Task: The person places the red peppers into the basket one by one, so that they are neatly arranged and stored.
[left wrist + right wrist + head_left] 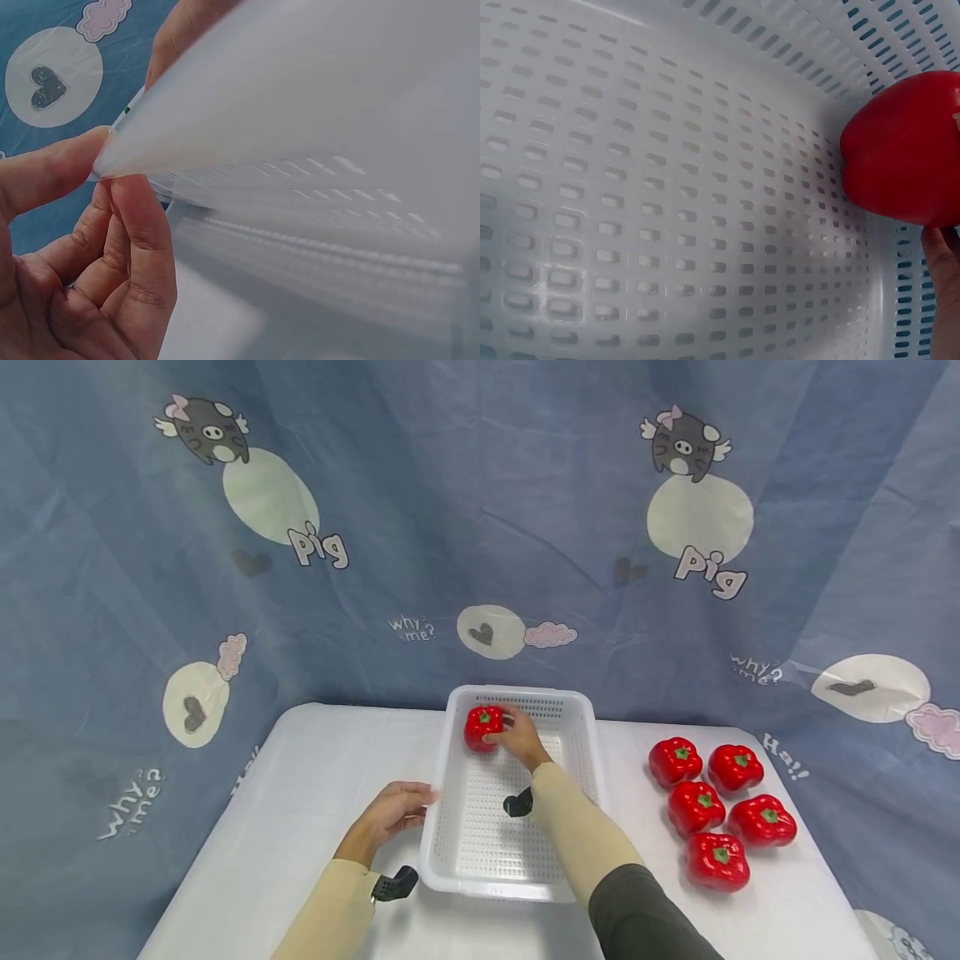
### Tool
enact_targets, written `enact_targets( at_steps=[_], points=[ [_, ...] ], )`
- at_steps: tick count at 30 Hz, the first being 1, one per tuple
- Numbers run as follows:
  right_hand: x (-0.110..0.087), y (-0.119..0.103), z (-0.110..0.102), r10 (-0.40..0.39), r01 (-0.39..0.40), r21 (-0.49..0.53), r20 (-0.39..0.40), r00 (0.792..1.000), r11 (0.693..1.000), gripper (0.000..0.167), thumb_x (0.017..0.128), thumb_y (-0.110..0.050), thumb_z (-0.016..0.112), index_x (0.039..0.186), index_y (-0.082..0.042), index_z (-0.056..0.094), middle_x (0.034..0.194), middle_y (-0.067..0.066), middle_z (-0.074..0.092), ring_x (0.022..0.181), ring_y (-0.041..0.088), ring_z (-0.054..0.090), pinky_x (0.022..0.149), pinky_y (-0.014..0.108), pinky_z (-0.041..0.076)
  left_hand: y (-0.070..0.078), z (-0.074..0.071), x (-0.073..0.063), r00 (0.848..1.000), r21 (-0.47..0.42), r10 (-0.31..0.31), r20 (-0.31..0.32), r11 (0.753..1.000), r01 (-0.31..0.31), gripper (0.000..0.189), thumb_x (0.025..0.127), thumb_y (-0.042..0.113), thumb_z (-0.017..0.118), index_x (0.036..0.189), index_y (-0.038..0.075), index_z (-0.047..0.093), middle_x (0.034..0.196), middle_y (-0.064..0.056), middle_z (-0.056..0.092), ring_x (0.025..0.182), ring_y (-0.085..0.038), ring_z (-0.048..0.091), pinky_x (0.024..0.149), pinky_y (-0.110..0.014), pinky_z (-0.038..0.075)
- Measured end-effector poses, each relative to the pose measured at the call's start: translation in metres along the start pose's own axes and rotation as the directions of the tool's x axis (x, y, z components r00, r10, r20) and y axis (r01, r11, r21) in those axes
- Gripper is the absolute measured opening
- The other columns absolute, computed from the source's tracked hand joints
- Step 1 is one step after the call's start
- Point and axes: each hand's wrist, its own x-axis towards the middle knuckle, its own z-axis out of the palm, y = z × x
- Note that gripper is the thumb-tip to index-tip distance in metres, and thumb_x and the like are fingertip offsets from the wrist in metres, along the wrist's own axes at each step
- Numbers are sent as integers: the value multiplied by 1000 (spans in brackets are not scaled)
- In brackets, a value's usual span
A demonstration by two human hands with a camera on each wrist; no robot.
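A white perforated plastic basket (pixel 480 852) sits on the table. My right hand (pixel 522 741) reaches into its far left corner and grips a red bell pepper (pixel 482 727) with a green stem. Seen from the right wrist, the pepper (pixel 904 154) is by the slotted basket wall, partly cut off by the frame's edge; only part of the hand (pixel 945 289) shows. On the basket's left side is my left hand (pixel 395 811). In the left wrist view its thumb and index finger pinch the basket's rim (pixel 112 154).
Several red bell peppers (pixel 696 807) stand in a loose group on the white table (pixel 300 793), right of the basket. A blue curtain (pixel 480 527) with pig prints hangs behind the table and down its sides.
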Motion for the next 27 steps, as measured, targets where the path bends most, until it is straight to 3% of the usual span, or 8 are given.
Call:
enact_targets(
  at_steps=[8,20,27],
  points=[
    [2,1,3,-25,28,-58,55,998,998,70,78,-6,78,141,-12,47,144,12,46,132,33,43,106,46,40,-1,-1,-1,1000,5,-13,-6,1000,13,30,88,11,68,111,-8,64,93,-9,70,76,-19,63,66,-26,56],
    [2,-3,1,-46,48,-90,29,999,995,73,77,-7,79,141,-7,44,143,15,45,131,34,44,106,46,40,1,3,1,1000,7,-18,-21,1000,18,29,87,11,69,110,-7,65,93,-9,70,77,-19,64,67,-26,56],
    [-2,-9,0,-27,28,-97,10,1000,995,75,79,-11,79,143,-12,42,144,12,45,132,32,42,106,49,40,0,2,0,1000,10,-14,-21,1000,14,31,88,12,69,112,-7,64,96,-10,70,78,-19,64,69,-28,57]
  ],
)
